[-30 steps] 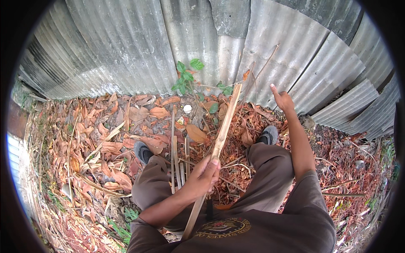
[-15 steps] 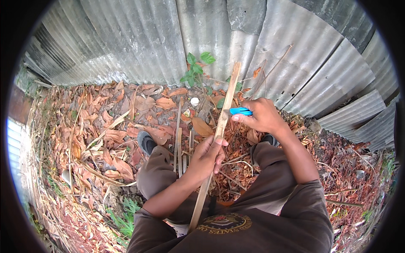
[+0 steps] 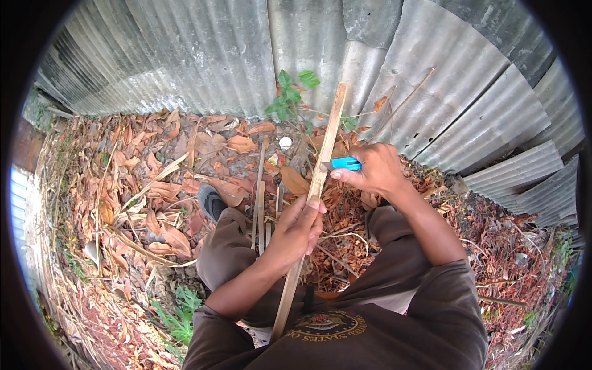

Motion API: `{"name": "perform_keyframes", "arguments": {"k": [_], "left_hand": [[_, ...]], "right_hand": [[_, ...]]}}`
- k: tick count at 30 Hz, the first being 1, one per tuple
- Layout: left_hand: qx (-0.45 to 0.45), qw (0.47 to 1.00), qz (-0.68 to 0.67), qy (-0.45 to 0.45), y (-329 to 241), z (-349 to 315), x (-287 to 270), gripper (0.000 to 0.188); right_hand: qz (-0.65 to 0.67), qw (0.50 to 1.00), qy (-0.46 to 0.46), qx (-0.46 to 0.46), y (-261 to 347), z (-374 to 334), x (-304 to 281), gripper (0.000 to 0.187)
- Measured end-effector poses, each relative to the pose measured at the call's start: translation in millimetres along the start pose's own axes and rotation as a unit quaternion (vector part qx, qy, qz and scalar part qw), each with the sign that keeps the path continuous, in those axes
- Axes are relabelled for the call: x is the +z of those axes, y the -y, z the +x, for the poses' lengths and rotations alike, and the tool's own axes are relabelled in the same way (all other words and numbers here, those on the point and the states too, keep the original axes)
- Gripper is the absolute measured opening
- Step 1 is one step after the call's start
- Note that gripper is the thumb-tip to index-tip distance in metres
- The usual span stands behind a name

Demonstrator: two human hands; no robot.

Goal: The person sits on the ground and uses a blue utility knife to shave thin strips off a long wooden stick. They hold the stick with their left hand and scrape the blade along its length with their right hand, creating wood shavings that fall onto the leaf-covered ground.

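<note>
A long, flat wooden strip [image 3: 333, 123] slants from my lap up toward the metal sheets, its lower end against my shirt. My left hand [image 3: 297, 229] is wrapped round the strip below its middle. In my right hand [image 3: 377, 170] is a utility knife with a blue handle [image 3: 345, 163], gripped in the fist. Its blade meets the right edge of the strip, a little above my left hand. The wood there looks pale and roughly shaved.
Corrugated metal sheets [image 3: 203, 55] form a wall ahead. Dry brown leaves [image 3: 166, 191] cover the ground. Several narrow wood strips [image 3: 261, 206] lie between my legs. A small green plant [image 3: 287, 98] grows by the wall, with a white round object [image 3: 285, 143] near it.
The strip's upper end has shifted slightly left and up. My right hand and the knife have moved a little left, the blade still at the wood. My left hand keeps its grip.
</note>
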State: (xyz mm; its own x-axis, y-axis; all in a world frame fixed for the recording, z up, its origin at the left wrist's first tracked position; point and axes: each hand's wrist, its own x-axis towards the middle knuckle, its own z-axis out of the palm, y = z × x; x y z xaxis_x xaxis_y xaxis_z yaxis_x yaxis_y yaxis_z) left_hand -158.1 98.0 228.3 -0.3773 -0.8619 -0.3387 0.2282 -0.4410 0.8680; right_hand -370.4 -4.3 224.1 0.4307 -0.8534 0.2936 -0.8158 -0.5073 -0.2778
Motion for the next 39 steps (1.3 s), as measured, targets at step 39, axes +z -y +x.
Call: {"name": "perform_keyframes", "arguments": {"k": [39], "left_hand": [[-0.030,0.999,0.001,0.042,14,-10,17,0.025]], "right_hand": [[-0.097,0.970,-0.090,0.203,-78,37,5,0.078]]}}
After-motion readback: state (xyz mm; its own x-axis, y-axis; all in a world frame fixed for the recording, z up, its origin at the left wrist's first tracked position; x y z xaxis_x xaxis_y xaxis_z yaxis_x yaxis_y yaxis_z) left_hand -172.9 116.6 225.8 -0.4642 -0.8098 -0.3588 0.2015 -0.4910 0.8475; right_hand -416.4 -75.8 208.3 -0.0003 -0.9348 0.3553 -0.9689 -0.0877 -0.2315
